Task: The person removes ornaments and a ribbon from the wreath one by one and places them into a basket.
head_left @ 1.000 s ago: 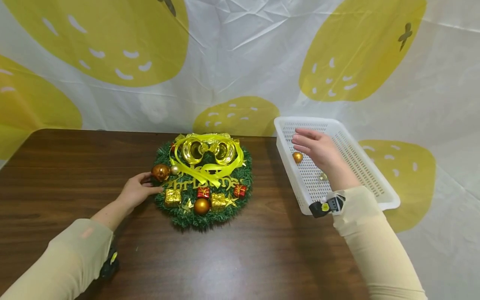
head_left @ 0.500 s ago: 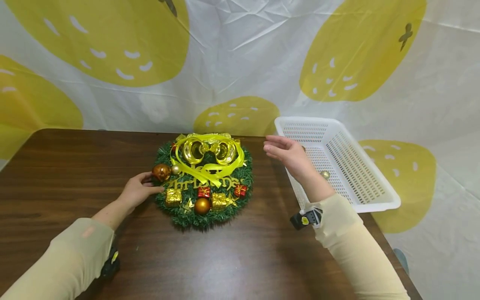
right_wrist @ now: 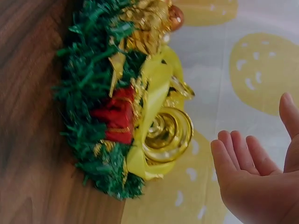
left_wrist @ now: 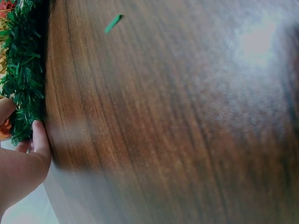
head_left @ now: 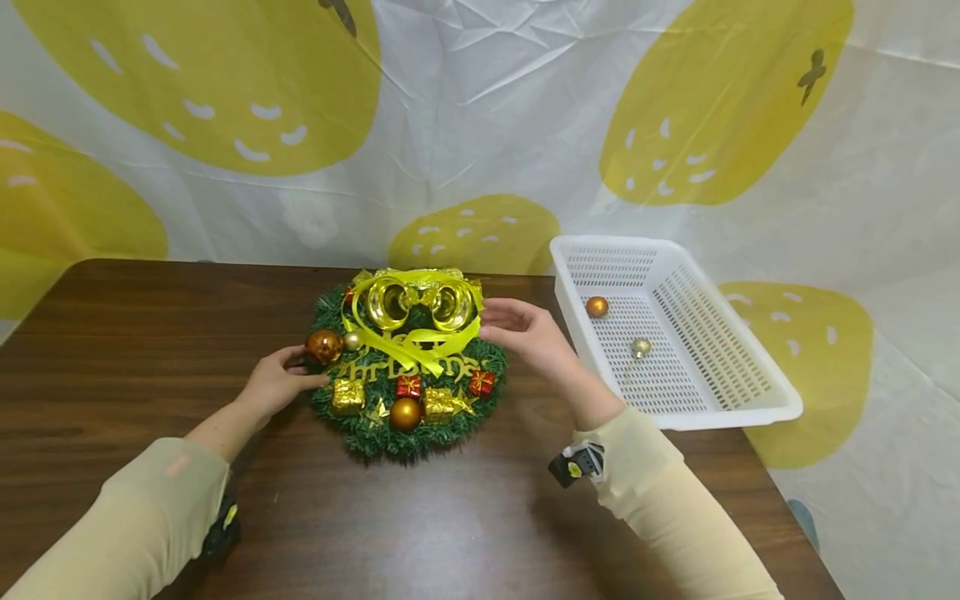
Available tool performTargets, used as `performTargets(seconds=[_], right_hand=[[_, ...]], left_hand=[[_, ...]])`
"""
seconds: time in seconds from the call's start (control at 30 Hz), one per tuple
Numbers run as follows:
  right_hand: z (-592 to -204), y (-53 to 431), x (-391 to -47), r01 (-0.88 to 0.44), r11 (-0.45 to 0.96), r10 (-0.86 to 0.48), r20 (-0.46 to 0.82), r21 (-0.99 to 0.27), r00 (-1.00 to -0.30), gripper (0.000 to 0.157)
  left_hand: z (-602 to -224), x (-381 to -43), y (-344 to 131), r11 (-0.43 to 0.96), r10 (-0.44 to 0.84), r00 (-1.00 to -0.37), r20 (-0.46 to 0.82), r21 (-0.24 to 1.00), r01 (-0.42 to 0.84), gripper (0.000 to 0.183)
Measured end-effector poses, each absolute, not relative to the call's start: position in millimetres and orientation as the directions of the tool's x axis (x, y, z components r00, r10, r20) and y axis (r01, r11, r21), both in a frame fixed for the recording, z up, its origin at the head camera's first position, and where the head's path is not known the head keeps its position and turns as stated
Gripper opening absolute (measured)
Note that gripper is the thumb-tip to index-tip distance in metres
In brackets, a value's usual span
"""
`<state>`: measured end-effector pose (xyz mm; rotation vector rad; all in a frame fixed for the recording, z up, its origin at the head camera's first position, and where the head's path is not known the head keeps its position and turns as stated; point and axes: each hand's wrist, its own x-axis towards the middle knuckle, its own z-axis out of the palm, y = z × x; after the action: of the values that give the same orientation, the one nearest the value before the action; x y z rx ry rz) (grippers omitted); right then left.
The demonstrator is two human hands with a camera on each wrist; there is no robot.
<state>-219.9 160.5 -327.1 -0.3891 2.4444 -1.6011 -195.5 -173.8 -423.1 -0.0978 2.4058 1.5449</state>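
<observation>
A green Christmas wreath [head_left: 405, 442] lies on the table, decked with gold bells [head_left: 453, 308], a yellow ribbon, baubles, stars and small gift boxes. My left hand [head_left: 276, 382] holds its left edge beside a copper bauble [head_left: 324, 347]; in the left wrist view thumb and fingers sit on either side of the green tinsel [left_wrist: 24, 70]. At the right edge of the wreath, my right hand [head_left: 534, 340] reaches in with its fingers extended. The right wrist view shows that hand [right_wrist: 254, 179] holding nothing, apart from the bell [right_wrist: 169, 135] and the red gift box [right_wrist: 117, 116].
A white perforated basket [head_left: 750, 358] stands to the right on the table [head_left: 420, 533]. Inside it are an orange bauble [head_left: 597, 307] and a gold bauble [head_left: 641, 347]. Behind hangs a lemon-patterned cloth [head_left: 480, 125]. A green sliver [left_wrist: 113, 23] lies on the wood.
My right hand has moved left from over the basket to the right side of the wreath, uncovering the baubles in the basket. My left hand has stayed at the wreath's left edge.
</observation>
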Motion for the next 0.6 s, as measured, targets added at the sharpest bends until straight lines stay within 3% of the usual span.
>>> performTargets(seconds=[0.6], right_hand=[[-358.4, 128.4, -204.5, -0.173, 0.303, -0.478, 0.007, -0.937, -0.878, 0.053]], left_hand=[[-424.6, -195.5, -174.2, 0.426, 0.09, -0.958, -0.273, 0.88, -0.211, 0.081]])
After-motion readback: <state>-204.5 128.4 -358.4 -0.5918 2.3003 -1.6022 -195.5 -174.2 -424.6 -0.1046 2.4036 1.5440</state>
